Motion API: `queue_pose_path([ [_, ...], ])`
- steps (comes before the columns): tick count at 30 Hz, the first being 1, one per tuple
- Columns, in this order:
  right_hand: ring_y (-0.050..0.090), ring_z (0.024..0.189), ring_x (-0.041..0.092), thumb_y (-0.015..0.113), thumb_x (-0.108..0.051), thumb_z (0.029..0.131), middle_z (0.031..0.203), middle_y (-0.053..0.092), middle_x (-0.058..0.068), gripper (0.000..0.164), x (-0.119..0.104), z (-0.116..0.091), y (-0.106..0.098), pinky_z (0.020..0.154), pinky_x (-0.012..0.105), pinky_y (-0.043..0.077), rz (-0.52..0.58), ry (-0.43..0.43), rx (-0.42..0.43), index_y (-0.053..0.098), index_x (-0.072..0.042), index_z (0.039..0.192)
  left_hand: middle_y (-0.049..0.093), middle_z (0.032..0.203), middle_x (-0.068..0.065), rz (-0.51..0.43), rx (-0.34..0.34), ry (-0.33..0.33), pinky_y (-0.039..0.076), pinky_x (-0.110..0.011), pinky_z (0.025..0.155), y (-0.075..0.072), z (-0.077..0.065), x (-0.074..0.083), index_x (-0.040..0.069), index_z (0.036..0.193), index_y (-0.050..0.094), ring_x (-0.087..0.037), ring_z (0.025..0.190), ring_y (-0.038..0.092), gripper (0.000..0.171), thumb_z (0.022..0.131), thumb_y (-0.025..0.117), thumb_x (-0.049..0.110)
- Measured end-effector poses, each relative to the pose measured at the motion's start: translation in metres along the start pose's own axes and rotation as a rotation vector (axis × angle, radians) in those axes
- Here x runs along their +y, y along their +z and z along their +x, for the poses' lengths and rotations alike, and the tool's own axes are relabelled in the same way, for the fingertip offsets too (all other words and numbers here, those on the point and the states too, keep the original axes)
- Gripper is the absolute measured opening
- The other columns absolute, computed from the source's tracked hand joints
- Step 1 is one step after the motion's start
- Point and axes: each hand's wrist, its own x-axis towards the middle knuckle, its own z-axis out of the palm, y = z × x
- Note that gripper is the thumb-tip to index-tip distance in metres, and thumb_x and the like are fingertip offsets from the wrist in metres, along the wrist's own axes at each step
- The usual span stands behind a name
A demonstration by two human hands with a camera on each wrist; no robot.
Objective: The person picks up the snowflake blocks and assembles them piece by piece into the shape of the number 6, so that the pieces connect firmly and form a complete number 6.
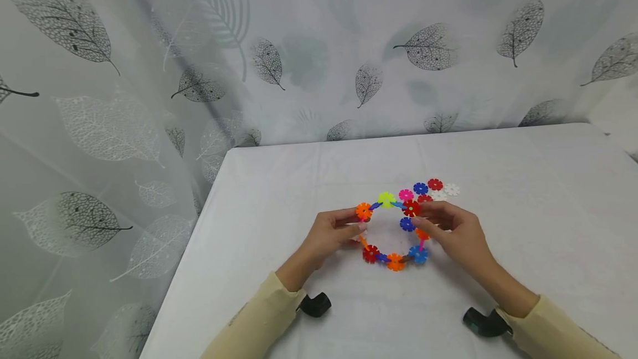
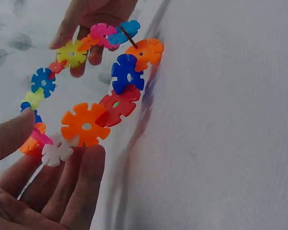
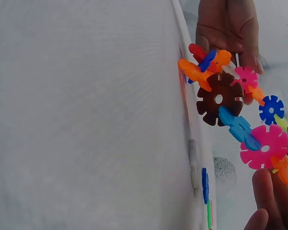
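Both hands hold a ring of small interlocking flower-shaped plastic discs (image 1: pixel 396 262), joined edge to edge in orange, red, blue, pink, yellow, white and brown. The left hand (image 1: pixel 324 237) grips its left side, thumb near a blue disc and fingers under the white disc (image 2: pixel 57 152) and an orange disc (image 2: pixel 85 124). On the opposite side, the right hand (image 1: pixel 456 231) pinches the ring near a red disc (image 1: pixel 411 208). In the right wrist view its fingertips are at a pink disc (image 3: pixel 265 147) and an orange disc (image 3: pixel 284 171). The ring is tilted above the white tabletop.
Several loose discs lie behind the right hand, among them a blue disc (image 1: pixel 421 188), a red disc (image 1: pixel 435 184) and a white disc (image 1: pixel 452 189). The white-covered table (image 1: pixel 279 181) meets a leaf-patterned curtain (image 1: pixel 309 71). Dark wrist devices (image 1: pixel 315 304) sit at both sleeves.
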Motion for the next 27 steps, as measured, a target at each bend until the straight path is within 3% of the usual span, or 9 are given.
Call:
queue_pose_path([
  [6, 0.067, 0.089, 0.007, 0.081, -0.029, 0.088, 0.102, 0.074, 0.002, 0.032, -0.005, -0.003, 0.004, 0.070, 0.021, 0.053, -0.052, 0.034, -0.023, 0.071, -0.011, 0.113, 0.073, 0.111, -0.018, -0.011, -0.017, 0.029, 0.060, -0.042, 0.081, -0.010, -0.002, 0.001, 0.003, 0.127, 0.071, -0.023, 0.094, 0.070, 0.037, 0.093, 0.076, 0.017],
  [11, 0.069, 0.091, 0.011, 0.081, -0.034, 0.088, 0.100, 0.075, -0.003, 0.032, -0.009, -0.007, 0.006, 0.070, 0.024, 0.052, -0.076, 0.036, -0.073, 0.071, -0.014, 0.111, 0.075, 0.105, -0.011, 0.024, -0.012, 0.010, 0.060, -0.040, 0.079, -0.018, -0.005, -0.003, 0.004, 0.124, 0.073, -0.022, 0.095, 0.070, 0.035, 0.094, 0.076, 0.021],
  [19, 0.067, 0.095, 0.017, 0.071, -0.035, 0.096, 0.110, 0.074, -0.002, 0.036, -0.016, -0.010, 0.004, 0.076, 0.028, 0.054, -0.094, 0.030, -0.138, 0.069, -0.013, 0.124, 0.075, 0.103, -0.013, -0.018, -0.025, 0.036, 0.060, -0.042, 0.081, -0.028, -0.011, -0.008, 0.003, 0.123, 0.073, -0.024, 0.093, 0.072, 0.032, 0.094, 0.075, 0.016],
  [27, 0.066, 0.110, 0.027, 0.066, -0.028, 0.100, 0.125, 0.069, 0.008, 0.043, -0.012, 0.000, -0.015, 0.081, 0.012, 0.049, -0.045, 0.012, -0.106, 0.061, -0.010, 0.139, 0.075, 0.104, -0.015, -0.022, 0.024, 0.031, 0.060, -0.040, 0.080, -0.034, -0.016, -0.012, -0.001, 0.125, 0.070, -0.024, 0.096, 0.073, 0.037, 0.093, 0.076, 0.016],
])
